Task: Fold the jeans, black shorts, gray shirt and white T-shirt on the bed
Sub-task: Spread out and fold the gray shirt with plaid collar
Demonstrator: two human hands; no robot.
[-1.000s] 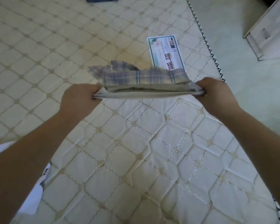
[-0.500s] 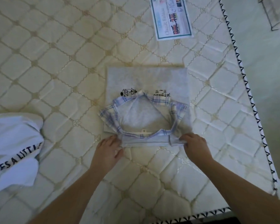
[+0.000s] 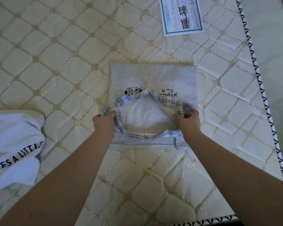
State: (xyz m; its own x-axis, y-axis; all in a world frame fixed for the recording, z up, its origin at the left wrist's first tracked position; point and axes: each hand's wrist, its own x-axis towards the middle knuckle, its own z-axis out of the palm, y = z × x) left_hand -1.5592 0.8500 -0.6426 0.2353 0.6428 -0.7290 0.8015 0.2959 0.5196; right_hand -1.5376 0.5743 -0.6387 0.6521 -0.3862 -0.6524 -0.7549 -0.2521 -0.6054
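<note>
Gray shirt [image 3: 153,75] lies folded into a rectangle on the bed [image 3: 55,62] near its right edge, left hand [image 3: 104,120] and right hand [image 3: 187,119] each pinching a side of the plaid collar [image 3: 168,100]; step looks like tidying the collar, next let go and take the white T-shirt [image 3: 13,144] at the left edge. Half a second ago both hands were lower, at the shirt's near hem

Hands [image 3: 104,120] moved up — onto collar [image 3: 168,99]
</note>
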